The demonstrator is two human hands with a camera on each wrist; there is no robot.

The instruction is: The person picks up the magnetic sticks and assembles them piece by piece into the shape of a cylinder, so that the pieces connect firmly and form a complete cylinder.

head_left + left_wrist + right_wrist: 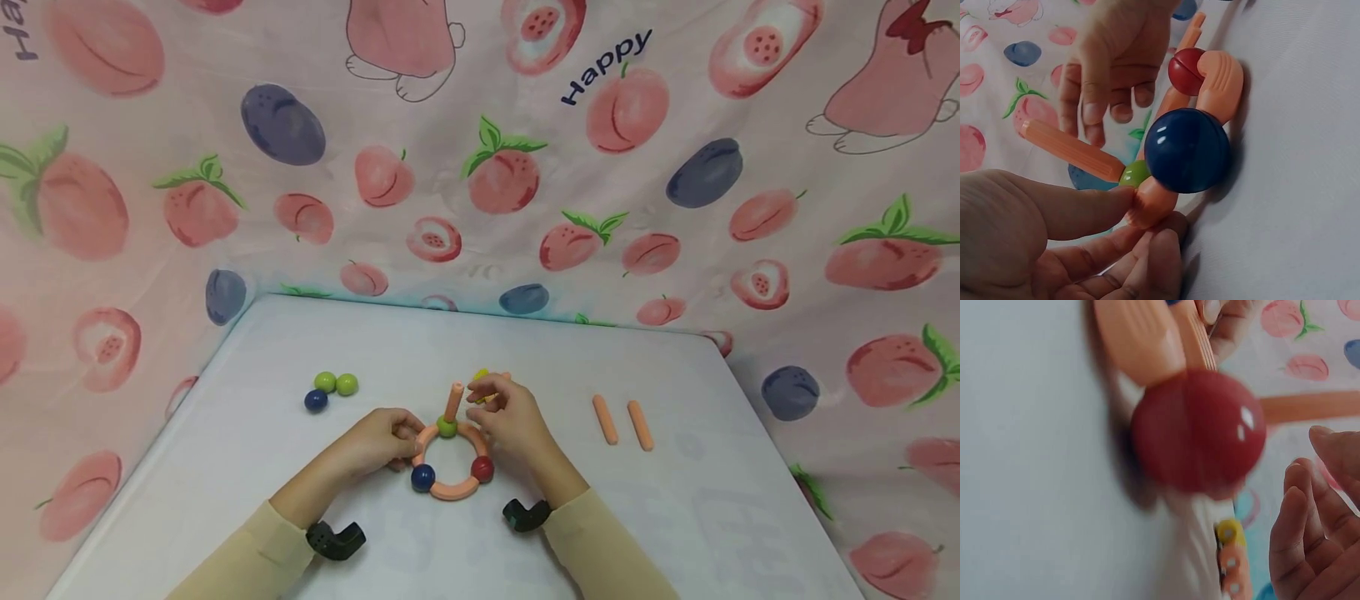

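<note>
On the white table lies a ring of curved orange rods [453,492] joined by a blue ball [423,478], a red ball [482,469] and a green ball [447,427]. A straight orange stick [453,402] rises from the green ball. My left hand [382,437] pinches the curved rod between the blue and green balls; in the left wrist view its thumb [1091,203] lies beside the green ball. Beside the stick, my right hand [513,421] has its fingers loosely bent, apart from the stick and holding nothing in the right wrist view.
Two green balls [336,383] and another blue ball [316,401] lie at the back left. Two straight orange sticks [622,423] are on the right. Behind my right hand sits a yellow piece [481,375] with orange pieces, partly hidden. A fruit-print cloth [450,167] hangs behind the table.
</note>
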